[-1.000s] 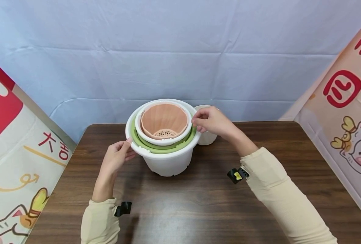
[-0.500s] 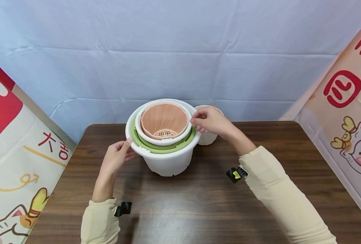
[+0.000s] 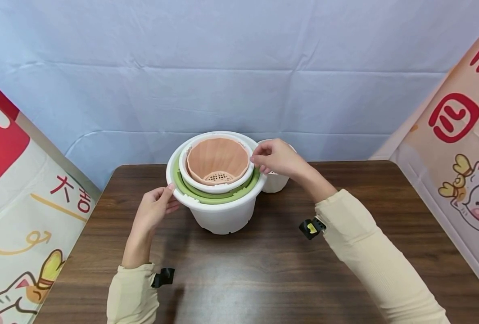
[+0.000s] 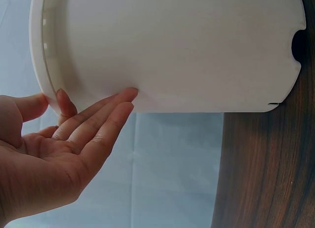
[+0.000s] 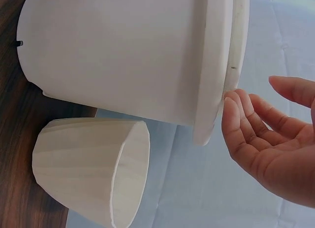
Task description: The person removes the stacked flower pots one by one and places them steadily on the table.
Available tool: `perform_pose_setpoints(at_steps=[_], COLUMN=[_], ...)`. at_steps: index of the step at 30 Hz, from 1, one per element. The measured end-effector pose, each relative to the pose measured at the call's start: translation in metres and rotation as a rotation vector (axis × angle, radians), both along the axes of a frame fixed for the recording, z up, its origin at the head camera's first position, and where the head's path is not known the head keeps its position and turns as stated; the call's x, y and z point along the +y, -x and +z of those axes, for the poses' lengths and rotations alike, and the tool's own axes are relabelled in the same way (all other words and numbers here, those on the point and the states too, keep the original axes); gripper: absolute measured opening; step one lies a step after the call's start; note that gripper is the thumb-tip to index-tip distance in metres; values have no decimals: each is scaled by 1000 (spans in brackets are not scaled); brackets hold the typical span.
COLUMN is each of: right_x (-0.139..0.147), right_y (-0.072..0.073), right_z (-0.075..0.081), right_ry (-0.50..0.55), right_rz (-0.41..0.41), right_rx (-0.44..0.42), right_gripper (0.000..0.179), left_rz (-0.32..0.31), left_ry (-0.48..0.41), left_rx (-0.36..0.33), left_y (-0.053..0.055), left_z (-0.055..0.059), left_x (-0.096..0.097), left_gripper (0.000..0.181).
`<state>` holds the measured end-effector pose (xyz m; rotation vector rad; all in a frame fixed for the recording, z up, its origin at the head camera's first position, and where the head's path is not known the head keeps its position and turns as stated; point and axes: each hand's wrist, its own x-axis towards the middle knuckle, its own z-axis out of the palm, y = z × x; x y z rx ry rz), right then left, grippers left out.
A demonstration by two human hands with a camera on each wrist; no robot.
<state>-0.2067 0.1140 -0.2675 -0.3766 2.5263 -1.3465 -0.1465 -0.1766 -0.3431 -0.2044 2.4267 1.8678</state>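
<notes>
A large white plastic flower pot point(image 3: 223, 218) stands upright on the table, with a green pot point(image 3: 213, 201), a smaller white pot point(image 3: 211, 189) and a peach slatted-bottom pot point(image 3: 219, 155) nested inside. My left hand point(image 3: 152, 207) pinches the big pot's rim at the left between thumb and forefinger; in the left wrist view its other fingers lie along the outer wall point(image 4: 172, 50). Over the right side of the stack is my right hand point(image 3: 277, 158), its bent fingertips right at the smaller white pot's rim. The right wrist view shows that thumb apart from the fingers.
Behind the right hand stands a small ribbed white pot point(image 3: 276, 184), partly hidden, close beside the big one. The dark wooden table point(image 3: 239, 279) ends at a pale blue cloth backdrop point(image 3: 231, 81). Printed banners flank it left and right.
My right hand has shifted slightly left, from over the green rim toward the smaller white pot's rim. The left hand and the pots have stayed in place.
</notes>
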Motion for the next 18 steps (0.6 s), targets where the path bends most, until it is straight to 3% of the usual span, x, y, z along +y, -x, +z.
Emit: perform_pose_setpoints(at_steps=[18], right_x=[-12], right_y=[12], right_z=[1], right_ry=[-100], right_rz=[17], right_rx=[34], right_gripper=[18], left_rz=[-1], left_ry=[-3], left_rx=[-9], left_y=[-1], left_z=[3], left_x=[-1], left_gripper=[48])
